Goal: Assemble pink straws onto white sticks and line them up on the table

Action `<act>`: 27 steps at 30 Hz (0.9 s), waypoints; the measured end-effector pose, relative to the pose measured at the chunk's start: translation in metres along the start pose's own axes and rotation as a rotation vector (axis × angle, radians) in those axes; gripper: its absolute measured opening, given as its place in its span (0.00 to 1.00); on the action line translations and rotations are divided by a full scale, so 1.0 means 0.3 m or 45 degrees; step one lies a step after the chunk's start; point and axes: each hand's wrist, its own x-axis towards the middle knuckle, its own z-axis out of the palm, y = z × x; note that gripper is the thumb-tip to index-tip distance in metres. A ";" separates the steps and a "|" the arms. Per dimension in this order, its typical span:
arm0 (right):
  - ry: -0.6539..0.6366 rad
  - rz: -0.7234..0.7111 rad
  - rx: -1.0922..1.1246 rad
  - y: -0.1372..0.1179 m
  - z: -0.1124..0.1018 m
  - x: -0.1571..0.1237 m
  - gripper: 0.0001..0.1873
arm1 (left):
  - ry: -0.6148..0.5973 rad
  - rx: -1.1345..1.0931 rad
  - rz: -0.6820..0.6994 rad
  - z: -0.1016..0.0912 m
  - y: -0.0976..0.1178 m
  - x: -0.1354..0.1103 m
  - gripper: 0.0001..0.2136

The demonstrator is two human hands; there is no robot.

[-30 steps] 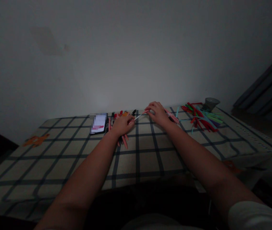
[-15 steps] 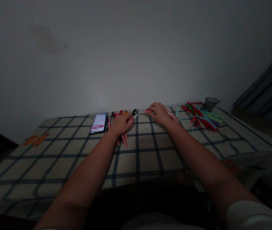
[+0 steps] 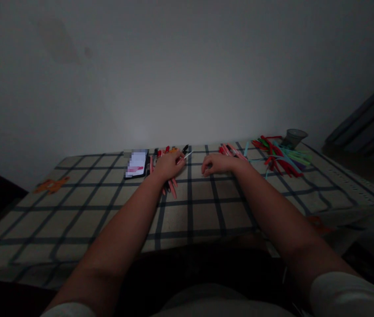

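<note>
1. As both bare forearms extend over the table, a checked tablecloth (image 3: 203, 215), pale with dark bands, lies beneath them; a white sleeve (image 3: 342, 288) covers the upper right arm.
2. Orange patch (image 3: 51, 185): one, on the cloth, well to the left of the left hand (image 3: 170, 165) and somewhat nearer the person.
3. Pink pens (image 3: 173, 190): several, dark ones among them, under the left hand, ends showing on its near side.
4. Left hand: palm down, thumb and fingers pinched on a thin pale stick (image 3: 189, 155), which projects from the fingertips, slanting away and rightward.
5. Right hand (image 3: 218, 165): apart from the left and to its right, over the cloth, fingers loosely curled; in this dim light it cannot be told whether they hold anything.
6. Phone (image 3: 137, 164): one, dark-edged, screen lit, left of the left hand.
7. Pen bundle (image 3: 235, 152): pink and red pieces, just beyond the right hand.
8. Coloured strips (image 3: 286, 166): loose heap, red, green, light blue and purple, right of the right hand.
9. Cup (image 3: 294, 138): see-through, flared, beyond the strips.
10. Wall (image 3: 187, 79): plain, pale, beyond both hands.
</note>
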 end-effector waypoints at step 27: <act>0.505 0.272 -0.055 0.032 -0.023 -0.011 0.09 | -0.078 0.152 0.203 -0.007 -0.012 0.005 0.15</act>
